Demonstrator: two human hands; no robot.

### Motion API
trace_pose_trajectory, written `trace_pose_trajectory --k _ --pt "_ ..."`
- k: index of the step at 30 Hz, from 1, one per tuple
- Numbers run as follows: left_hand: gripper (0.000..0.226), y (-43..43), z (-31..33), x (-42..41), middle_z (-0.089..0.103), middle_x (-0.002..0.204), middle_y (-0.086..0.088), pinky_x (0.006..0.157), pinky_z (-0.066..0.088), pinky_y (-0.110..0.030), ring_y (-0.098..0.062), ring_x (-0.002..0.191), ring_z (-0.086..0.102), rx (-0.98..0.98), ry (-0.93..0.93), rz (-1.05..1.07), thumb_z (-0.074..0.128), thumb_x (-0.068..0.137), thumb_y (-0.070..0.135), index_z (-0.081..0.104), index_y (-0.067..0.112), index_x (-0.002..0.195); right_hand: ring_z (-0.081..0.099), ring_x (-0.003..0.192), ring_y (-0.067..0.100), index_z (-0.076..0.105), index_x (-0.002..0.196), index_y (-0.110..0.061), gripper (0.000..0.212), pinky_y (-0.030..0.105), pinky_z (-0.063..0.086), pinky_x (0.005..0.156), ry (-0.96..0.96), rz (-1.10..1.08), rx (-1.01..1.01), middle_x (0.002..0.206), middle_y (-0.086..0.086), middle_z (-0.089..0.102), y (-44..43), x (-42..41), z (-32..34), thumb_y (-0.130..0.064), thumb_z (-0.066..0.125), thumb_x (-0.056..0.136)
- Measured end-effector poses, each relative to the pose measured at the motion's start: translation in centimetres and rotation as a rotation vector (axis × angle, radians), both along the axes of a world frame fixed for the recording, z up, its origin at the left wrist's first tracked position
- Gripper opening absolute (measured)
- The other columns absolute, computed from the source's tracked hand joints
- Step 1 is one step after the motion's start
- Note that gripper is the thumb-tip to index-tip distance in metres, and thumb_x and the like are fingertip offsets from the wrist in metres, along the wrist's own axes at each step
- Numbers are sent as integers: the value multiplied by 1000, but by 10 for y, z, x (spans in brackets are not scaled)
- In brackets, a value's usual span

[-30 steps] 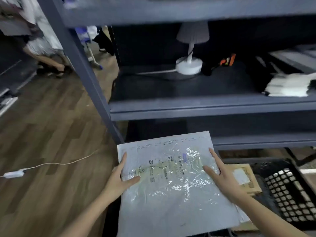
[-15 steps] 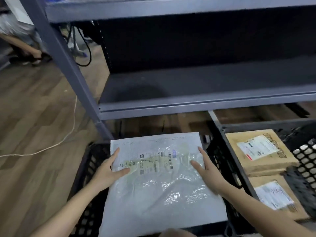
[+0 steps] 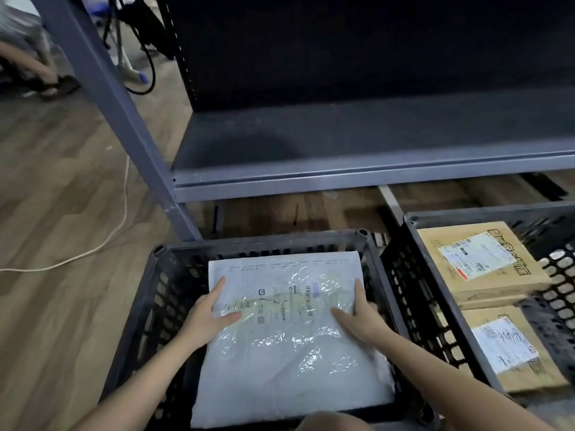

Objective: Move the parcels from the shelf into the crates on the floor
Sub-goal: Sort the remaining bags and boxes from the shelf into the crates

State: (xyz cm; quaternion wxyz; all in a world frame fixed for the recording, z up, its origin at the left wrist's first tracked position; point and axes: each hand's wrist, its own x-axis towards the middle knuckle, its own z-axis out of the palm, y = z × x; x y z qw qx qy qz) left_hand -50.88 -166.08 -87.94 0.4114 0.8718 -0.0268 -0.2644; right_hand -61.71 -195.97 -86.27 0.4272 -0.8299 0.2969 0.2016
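Observation:
A large white plastic mailer parcel [image 3: 289, 353] with a shipping label lies inside the black slotted crate [image 3: 261, 241] on the floor in front of me. My left hand [image 3: 207, 315] holds its left edge, thumb on top over the label. My right hand [image 3: 361, 317] holds its right edge, thumb on top as well. A second black crate [image 3: 485, 213] to the right contains two brown cardboard parcels [image 3: 485, 269], each with a white label. The grey metal shelf [image 3: 357, 178] above the crates shows a bare dark board.
The shelf's grey upright post [image 3: 124, 119] slants down to the left crate's far corner. A white cable [image 3: 93, 247] runs over the wooden floor on the left. Another person's arm and sandals [image 3: 46, 82] appear at the far left.
Both hands have carried the white mailer down from shelf height into the left crate. My view has tilted down, so the crates now fill the lower frame.

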Motion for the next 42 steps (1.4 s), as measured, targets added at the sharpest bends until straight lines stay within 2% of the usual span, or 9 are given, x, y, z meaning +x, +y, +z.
trace_pose_trajectory --k 8,15,20,23,26,31,35,38,42 --pt "101 -7 -50 -4 39 144 -7 110 33 -34 -21 133 37 129 12 -18 76 73 44 12 29 150 55 116 29 -31 142 -17 116 25 45 80 258 155 18 141 24 37 2 18 -28 -13 69 84" --pt "98 -16 -85 -2 38 142 -11 98 36 -30 -24 130 42 316 40 -81 68 82 44 -1 29 150 44 66 6 -33 142 -18 122 16 37 54 326 223 -87 105 11 48 4 21 -62 -15 73 80" --pt "95 -22 -104 0 45 133 -13 83 43 -28 -24 113 53 409 30 -85 65 83 48 0 32 150 46 72 5 -29 143 -23 115 20 41 73 342 252 -125 130 20 43 8 21 -87 -18 70 84" --pt "95 -28 -116 -3 47 133 -17 79 44 -28 -28 113 55 396 22 -51 69 81 44 5 31 150 53 109 23 -19 147 -29 96 32 44 94 351 350 -234 147 25 19 8 14 -104 -14 57 90" --pt "94 -38 -126 -13 8 156 -22 110 26 -29 -28 143 24 354 108 -150 71 82 34 9 20 151 29 137 33 -10 149 -33 77 44 38 103 483 480 -340 156 18 -14 17 10 -109 -9 41 97" --pt "100 -39 -131 -16 -21 155 -14 116 11 -31 -27 147 -6 322 116 -256 70 84 26 -3 14 151 2 146 33 -10 150 -17 73 39 39 103 419 674 -512 153 18 -26 16 13 -109 -10 41 98" --pt "114 -51 -114 -22 -40 143 -8 116 2 -51 -39 138 -27 559 11 -621 71 79 43 -18 24 148 -20 142 34 -25 143 -16 107 43 3 118 301 911 -530 150 19 -29 14 21 -106 -55 56 84" --pt "114 -62 -105 -34 -44 138 -8 110 -2 -64 -36 128 -36 689 -103 -904 72 74 48 -21 43 140 -25 138 39 -35 137 -21 122 47 -2 116 251 1076 -573 143 20 -37 19 18 -115 -57 65 76" --pt "110 -65 -118 -36 -34 150 -16 109 4 -68 -45 138 -24 829 -11 -960 72 78 40 -15 38 146 -34 133 30 -36 138 -29 129 42 -4 116 334 1127 -632 134 14 -47 16 5 -140 -48 74 72"
